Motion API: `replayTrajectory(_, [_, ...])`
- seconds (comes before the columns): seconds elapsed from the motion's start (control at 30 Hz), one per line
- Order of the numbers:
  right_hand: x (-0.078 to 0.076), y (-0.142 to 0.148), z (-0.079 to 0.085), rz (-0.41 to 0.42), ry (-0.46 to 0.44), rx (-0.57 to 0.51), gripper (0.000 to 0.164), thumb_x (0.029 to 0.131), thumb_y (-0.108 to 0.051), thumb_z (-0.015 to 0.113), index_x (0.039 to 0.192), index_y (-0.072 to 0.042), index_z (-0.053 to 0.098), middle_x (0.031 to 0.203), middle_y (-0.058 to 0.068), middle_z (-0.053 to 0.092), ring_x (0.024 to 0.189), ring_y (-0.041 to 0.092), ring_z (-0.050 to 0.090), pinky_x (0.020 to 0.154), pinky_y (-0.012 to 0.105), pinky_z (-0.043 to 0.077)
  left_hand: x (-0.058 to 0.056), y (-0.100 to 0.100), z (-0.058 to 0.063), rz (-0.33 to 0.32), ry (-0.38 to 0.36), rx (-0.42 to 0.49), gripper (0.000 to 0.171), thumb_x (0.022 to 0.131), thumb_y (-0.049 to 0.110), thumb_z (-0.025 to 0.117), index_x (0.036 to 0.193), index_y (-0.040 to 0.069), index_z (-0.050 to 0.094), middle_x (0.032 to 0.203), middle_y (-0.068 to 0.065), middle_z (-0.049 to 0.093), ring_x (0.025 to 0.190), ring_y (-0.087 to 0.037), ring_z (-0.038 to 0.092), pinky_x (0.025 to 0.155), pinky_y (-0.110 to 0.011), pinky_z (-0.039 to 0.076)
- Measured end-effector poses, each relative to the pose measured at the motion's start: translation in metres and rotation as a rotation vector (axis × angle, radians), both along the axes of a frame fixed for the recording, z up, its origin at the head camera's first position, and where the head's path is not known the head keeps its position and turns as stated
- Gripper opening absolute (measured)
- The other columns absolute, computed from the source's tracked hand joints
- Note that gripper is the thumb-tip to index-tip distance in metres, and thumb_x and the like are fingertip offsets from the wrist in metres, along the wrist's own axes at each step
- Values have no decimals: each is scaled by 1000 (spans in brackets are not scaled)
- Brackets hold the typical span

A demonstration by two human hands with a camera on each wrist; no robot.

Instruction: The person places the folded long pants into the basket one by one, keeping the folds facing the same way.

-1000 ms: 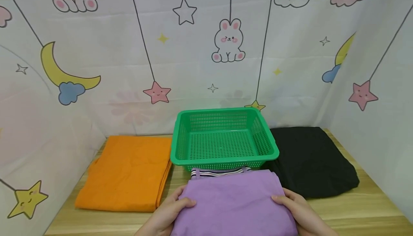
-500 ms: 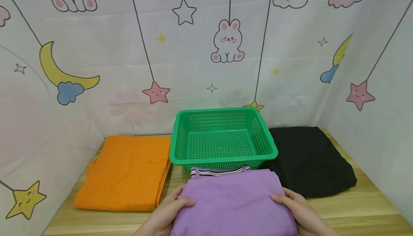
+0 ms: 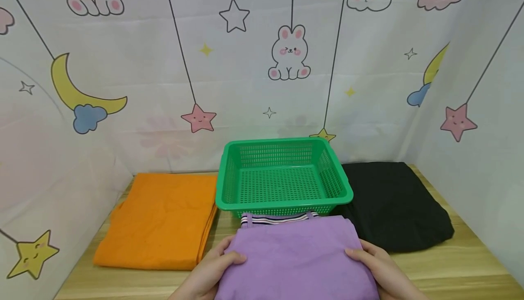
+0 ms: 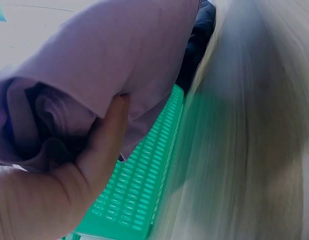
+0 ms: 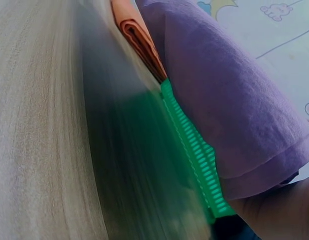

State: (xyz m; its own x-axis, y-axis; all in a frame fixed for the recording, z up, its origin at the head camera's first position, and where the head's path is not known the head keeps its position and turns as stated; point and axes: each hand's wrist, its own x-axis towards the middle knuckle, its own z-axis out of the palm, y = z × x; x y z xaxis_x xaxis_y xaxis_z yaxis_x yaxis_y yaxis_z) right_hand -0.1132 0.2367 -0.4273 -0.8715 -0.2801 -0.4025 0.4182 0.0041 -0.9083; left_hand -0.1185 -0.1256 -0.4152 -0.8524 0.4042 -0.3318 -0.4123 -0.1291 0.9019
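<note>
A pair of purple pants, folded, is held up by both hands at the near edge of the head view. Belt loops and a navy-and-white striped waistband show along its far edge. My left hand grips the left side, thumb on top. On the right side my right hand pinches the cloth the same way. In the left wrist view, open fold layers of the pants show beside the thumb. The right wrist view has the pants off the tabletop; most fingers are hidden beneath the cloth.
Just beyond the pants stands a green plastic basket with nothing in it. Folded orange cloth lies to its left, folded black cloth to its right. A patterned curtain surrounds the wooden table.
</note>
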Motion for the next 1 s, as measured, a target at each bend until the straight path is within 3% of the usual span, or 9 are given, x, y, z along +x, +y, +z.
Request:
replayTrajectory(0.6, [2, 1, 8, 16, 8, -27, 70, 98, -31, 47, 149, 3, 13, 125, 1, 56, 107, 17, 56, 88, 39, 50, 2, -1, 9, 0, 8, 24, 76, 87, 17, 58, 147, 4, 14, 129, -12, 50, 104, -18, 57, 85, -34, 50])
replayTrajectory(1.0, [2, 0, 14, 13, 23, 8, 72, 98, -32, 47, 149, 4, 11, 135, 7, 49, 111, 18, 54, 89, 40, 49, 4, -3, 15, -6, 16, 33, 72, 88, 17, 58, 147, 6, 18, 128, -10, 51, 104, -18, 57, 86, -34, 50])
